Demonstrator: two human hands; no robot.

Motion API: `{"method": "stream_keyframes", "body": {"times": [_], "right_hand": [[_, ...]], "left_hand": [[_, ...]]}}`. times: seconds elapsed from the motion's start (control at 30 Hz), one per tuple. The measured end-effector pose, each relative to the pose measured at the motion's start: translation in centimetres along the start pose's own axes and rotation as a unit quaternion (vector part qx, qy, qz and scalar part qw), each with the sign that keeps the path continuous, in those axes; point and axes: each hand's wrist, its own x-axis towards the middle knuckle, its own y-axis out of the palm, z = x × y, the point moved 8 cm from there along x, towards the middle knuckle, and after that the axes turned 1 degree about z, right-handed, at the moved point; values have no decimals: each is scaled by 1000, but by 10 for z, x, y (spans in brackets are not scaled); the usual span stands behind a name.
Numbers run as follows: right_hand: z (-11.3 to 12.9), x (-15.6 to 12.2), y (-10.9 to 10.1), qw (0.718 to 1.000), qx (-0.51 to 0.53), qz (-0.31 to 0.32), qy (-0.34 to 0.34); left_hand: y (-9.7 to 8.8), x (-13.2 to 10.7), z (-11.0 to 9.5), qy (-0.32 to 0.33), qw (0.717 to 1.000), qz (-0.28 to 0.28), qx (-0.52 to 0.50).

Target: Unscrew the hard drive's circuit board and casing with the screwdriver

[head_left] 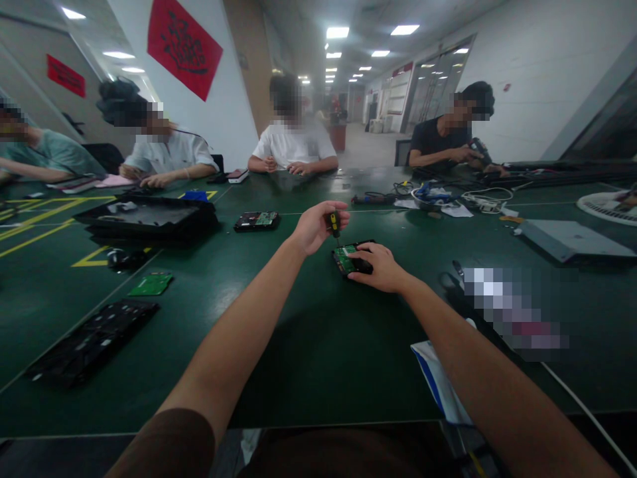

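White wall [547, 86], lit ceiling panels [337, 32], green table [323, 362].

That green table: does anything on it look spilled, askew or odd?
I see no spill. The cables beyond the right hand look untidy, looped in a tangle. On the left, a green circuit board lies bare, outside any housing, beside a black casing.

dim light falls from ceiling panels [338, 32], the edges stretching.
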Motion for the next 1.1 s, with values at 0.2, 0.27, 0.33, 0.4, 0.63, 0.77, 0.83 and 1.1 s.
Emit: {"method": "stream_keyframes", "body": {"times": [0.2,0.27,0.33,0.4,0.63,0.77,0.83,1.1], "right_hand": [[1,0,0,1000,1,-6,-2],[1,0,0,1000,-1,-8,-4],[1,0,0,1000,-1,-8,-5],[0,-1,0,1000,0,-6,-4],[-1,0,1,1000,1,5,4],[-1,0,2,1000,1,5,3],[-1,0,2,1000,2,4,3],[0,1,0,1000,-2,2,-1]], "left_hand": [[4,2,3,22,999,32,-35],[6,3,4,20,999,41,-18],[7,3,4,24,998,50,-5],[6,3,1,38,998,40,15],[-10,2,-14,100,975,-82,182],[-1,1,-9,62,987,-36,142],[1,0,-5,40,993,-14,108],[-6,2,2,79,996,-29,-10]]}}
